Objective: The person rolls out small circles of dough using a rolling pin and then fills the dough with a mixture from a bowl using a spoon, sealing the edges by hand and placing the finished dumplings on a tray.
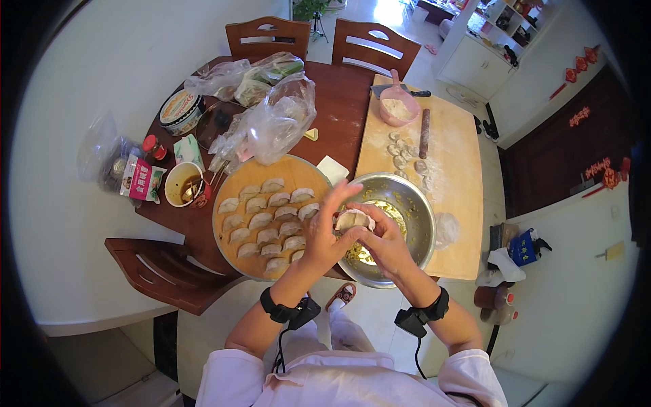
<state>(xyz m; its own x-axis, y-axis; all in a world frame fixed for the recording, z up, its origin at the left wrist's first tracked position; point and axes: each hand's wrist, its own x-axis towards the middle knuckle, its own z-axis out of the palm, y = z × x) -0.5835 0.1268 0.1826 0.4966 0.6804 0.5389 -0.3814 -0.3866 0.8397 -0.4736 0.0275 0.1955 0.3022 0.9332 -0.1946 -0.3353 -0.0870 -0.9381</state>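
Observation:
Over the left rim of a steel bowl (pixel 424 230), a half-moon dumpling (pixel 354 219) is held between my two hands. My left hand (pixel 327 234) has its thumb at the dumpling's lower edge, while its raised fingers are a little blurred. From the other side, the curled fingers and thumb of my right hand (pixel 388 245) grip the dumpling. Chopped yellow-green filling (pixel 393 211) lies in the bowl, partly hidden by my hands. Left of it, a round wooden board (pixel 227 261) carries rows of several folded dumplings (pixel 260 220).
Right of the bowl, a floured pastry board (pixel 458 159) bears a rolling pin (pixel 424 134), dough pieces (pixel 400 152), a pink flour scoop (pixel 399 108) and a knife (pixel 407 91). Plastic bags (pixel 281 115), a round tin (pixel 182 112) and a paper cup (pixel 183 185) crowd the table's left.

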